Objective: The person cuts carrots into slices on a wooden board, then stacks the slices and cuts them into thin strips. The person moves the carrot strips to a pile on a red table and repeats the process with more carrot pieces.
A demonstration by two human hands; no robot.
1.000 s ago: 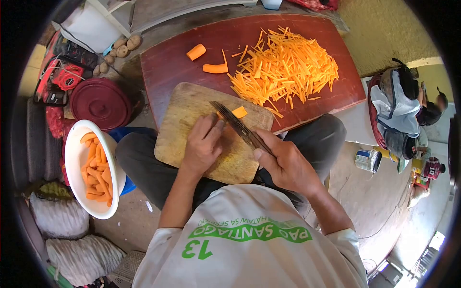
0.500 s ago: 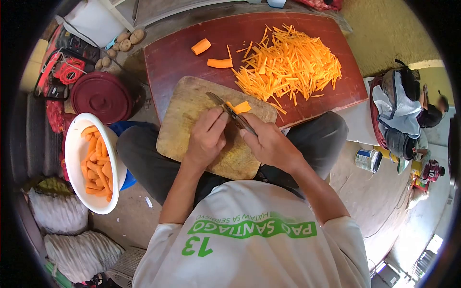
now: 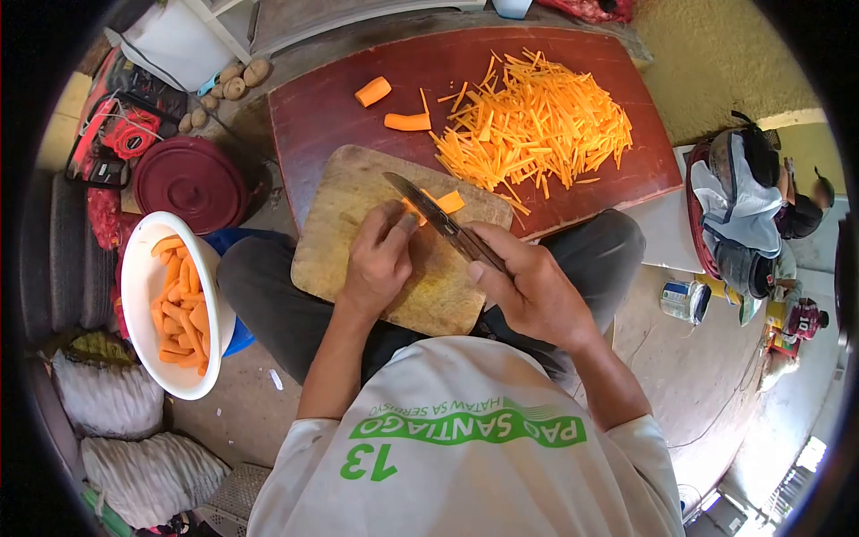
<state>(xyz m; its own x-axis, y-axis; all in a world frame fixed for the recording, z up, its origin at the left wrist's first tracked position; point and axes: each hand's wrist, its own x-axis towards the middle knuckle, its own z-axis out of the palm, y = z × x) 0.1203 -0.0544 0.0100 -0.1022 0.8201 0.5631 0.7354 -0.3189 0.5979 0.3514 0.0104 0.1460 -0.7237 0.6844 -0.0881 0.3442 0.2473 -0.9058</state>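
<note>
A wooden cutting board (image 3: 344, 192) lies partly on the red table, close to the body. My right hand (image 3: 534, 285) is closed round the handle of a knife (image 3: 429, 212), whose blade points up and left over the board. My left hand (image 3: 376, 259) holds a carrot piece (image 3: 414, 209) against the board with its fingertips, left of the blade. Another short carrot piece (image 3: 449, 202) lies just right of the blade. Beyond the board is a large heap of carrot strips (image 3: 546, 121). Two carrot chunks (image 3: 373, 91) (image 3: 407, 122) rest left of the heap.
The red table (image 3: 313, 98) stretches ahead. At the left are a white basin (image 3: 140, 313) of peeled carrots, a dark red lidded bucket (image 3: 188, 182), potatoes (image 3: 234, 88) and sacks (image 3: 148, 474). A plastic jar (image 3: 684, 302) and bags stand at the right, with people farther back.
My right hand has moved right and toward the body, drawing back along with the knife. More of the blade and handle shows now. My left hand has shifted slightly left.
</note>
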